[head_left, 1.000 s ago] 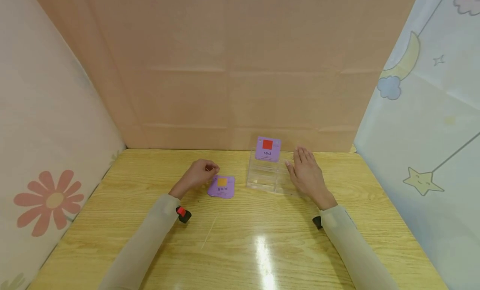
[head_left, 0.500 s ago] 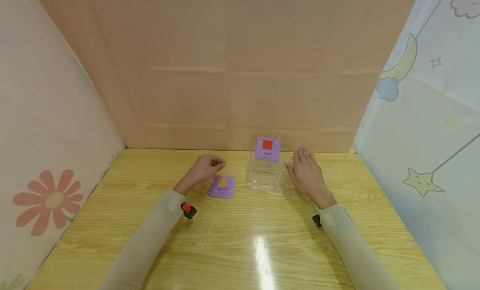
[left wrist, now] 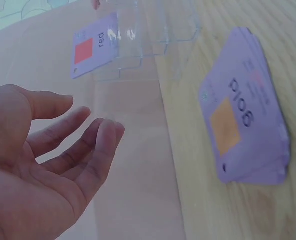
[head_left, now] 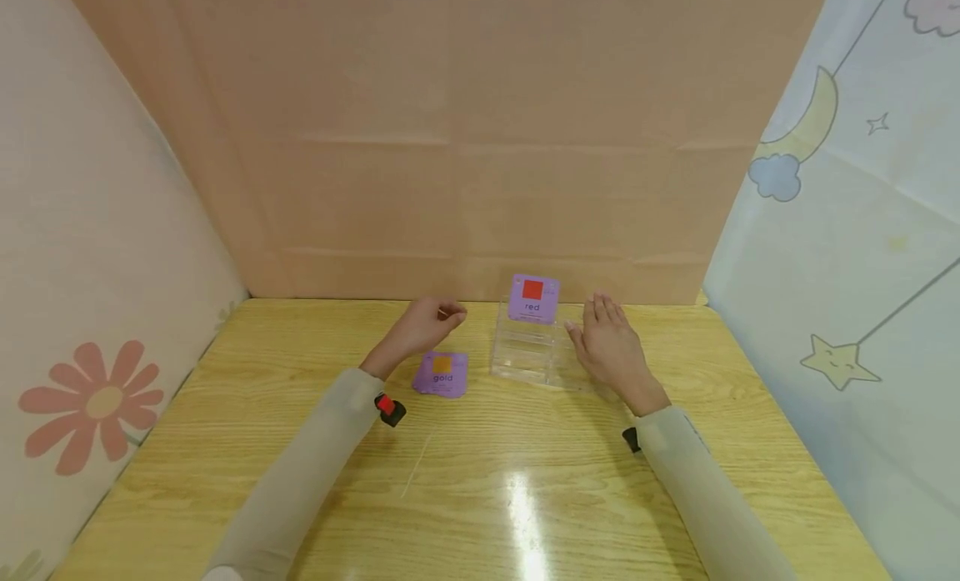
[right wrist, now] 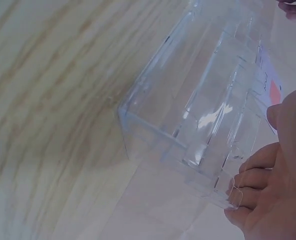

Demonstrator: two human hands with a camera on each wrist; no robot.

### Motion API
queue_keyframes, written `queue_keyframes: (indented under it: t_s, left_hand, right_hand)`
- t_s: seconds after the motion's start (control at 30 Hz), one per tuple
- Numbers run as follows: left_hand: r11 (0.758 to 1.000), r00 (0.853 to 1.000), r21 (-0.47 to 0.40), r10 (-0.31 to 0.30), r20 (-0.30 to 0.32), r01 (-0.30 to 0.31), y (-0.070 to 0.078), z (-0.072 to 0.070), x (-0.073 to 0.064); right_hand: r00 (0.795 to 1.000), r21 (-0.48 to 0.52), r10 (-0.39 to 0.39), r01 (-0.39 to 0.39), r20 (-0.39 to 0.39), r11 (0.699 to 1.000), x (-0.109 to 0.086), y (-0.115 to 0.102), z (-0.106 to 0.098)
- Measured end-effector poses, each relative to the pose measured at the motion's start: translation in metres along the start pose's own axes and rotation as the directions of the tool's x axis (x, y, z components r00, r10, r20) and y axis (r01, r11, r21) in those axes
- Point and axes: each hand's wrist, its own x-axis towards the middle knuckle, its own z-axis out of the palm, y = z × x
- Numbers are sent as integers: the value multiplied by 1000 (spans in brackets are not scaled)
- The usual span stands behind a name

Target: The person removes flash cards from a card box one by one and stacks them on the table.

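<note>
A clear stepped plastic card stand (head_left: 522, 370) sits on the table near the back wall. In its rear left slot stands a purple card reading "red" (head_left: 534, 313), with a red square. To the left lies a stack of purple cards (left wrist: 245, 110), topped by one reading "gold". My left hand (head_left: 422, 326) hovers just beyond the stack, left of the stand. Its fingers are loosely curved, and nothing lies between them in the left wrist view. My right hand (head_left: 611, 348) rests at the stand's right side, fingers extended, fingertips right at its rear edge in the right wrist view.
A wood-grain table (head_left: 480, 473) reaches back to a tan paper wall (head_left: 450, 147). White printed sheets stand at both sides, the left with a flower (head_left: 105, 403), the right with a star (head_left: 840, 363) and moon.
My left hand has moved right and away from me, past the gold card stack towards the stand. The right hand, the stand and the cards stay in place.
</note>
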Motion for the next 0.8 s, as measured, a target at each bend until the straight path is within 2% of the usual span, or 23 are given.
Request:
queue_keyframes:
  t_s: [0.43, 0.6, 0.8]
  left_hand:
    - [996, 999, 77, 39, 2, -39, 28, -2, 15]
    - [994, 999, 101, 45, 2, -45, 38, -3, 21]
    - [985, 995, 145, 95, -7, -93, 46, -2, 28]
  right_hand:
    - [1000, -7, 19, -19, 22, 1000, -2, -2, -1]
    - [1000, -5, 16, -16, -3, 1000, -3, -2, 0]
    - [998, -17, -4, 3, -67, 1000, -1, -3, 3]
